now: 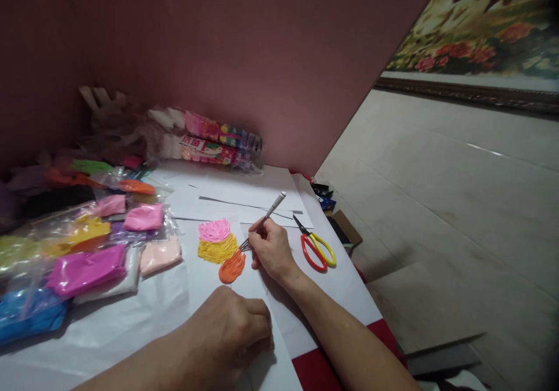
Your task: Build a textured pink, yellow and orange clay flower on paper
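Note:
In my right hand [273, 248] is a fork [275, 204] with a striped handle, held like a pen. Its tines touch the upper right of a flattened orange clay piece [231, 270], whose upper part shows grooves. Above that lie a ridged yellow clay patch [216, 249] and a textured pink clay patch [213, 231], all on white paper [203, 298]. My left hand [231, 327] rests closed on the paper below the orange piece; its fingertips are turned under, so anything in them is hidden. Scissors [318, 252] with red and yellow handles lie right of my right hand.
Bagged clay packs, including magenta [89, 268], blue [30, 315] and peach [161, 255], crowd the table's left side. Wrapped clay packages [205, 146] lean at the back wall. Dark paper strips [231, 202] lie behind the fork. The table's right edge borders a tiled wall [437, 175].

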### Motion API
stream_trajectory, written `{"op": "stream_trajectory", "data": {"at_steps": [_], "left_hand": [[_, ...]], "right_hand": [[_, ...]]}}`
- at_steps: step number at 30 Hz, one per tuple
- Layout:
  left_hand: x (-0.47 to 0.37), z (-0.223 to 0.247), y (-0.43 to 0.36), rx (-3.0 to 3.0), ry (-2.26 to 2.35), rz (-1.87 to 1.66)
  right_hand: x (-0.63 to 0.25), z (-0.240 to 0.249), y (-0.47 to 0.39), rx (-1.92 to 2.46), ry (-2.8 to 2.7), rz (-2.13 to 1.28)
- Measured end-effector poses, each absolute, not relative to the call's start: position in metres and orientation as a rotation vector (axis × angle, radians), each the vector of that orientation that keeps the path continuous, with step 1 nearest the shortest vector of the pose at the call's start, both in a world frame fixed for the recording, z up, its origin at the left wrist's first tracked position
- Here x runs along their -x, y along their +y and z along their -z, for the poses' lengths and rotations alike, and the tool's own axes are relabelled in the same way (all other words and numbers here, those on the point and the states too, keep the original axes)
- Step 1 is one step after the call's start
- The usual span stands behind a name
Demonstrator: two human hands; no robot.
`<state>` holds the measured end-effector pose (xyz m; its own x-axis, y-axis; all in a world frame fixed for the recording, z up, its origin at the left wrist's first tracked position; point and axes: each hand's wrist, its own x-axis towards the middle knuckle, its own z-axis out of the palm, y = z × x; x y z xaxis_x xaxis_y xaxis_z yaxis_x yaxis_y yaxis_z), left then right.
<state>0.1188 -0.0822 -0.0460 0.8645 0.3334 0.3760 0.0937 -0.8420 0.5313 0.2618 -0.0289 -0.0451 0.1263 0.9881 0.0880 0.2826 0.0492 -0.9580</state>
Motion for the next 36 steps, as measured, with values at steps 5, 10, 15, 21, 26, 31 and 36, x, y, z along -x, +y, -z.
{"op": "stream_trajectory", "data": {"at_steps": [5,10,15,21,26,31,36], "left_hand": [[-0.1191,0.0459,-0.0819,-2.517,0.306,-0.622],[-0.1193,0.0444,-0.0814,-2.512,0.29,-0.637],[-0.1194,0.0439,-0.0813,-2.513,0.295,-0.63],[-0.1194,0.0487,-0.0812,-2.521,0.302,-0.647],[-0.1194,0.0468,-0.0819,-2.522,0.307,-0.631],[-0.1194,0.049,-0.0817,-2.533,0.308,-0.649],[-0.1195,0.0511,-0.0816,-2.54,0.303,-0.683]], "right_hand": [[-0.2646,0.048,-0.0287,1.393,-1.277,-0.87],[-0.267,0.0499,-0.0282,1.366,-1.225,-0.904],[-0.2653,0.0535,-0.0281,1.351,-1.385,-0.83],[-0.265,0.0527,-0.0272,1.375,-1.454,-0.78],[-0.2648,0.0493,-0.0284,1.407,-1.449,-0.8],[-0.264,0.0465,-0.0295,1.419,-1.363,-0.866],[-0.2654,0.0478,-0.0288,1.385,-1.224,-0.913]]}}
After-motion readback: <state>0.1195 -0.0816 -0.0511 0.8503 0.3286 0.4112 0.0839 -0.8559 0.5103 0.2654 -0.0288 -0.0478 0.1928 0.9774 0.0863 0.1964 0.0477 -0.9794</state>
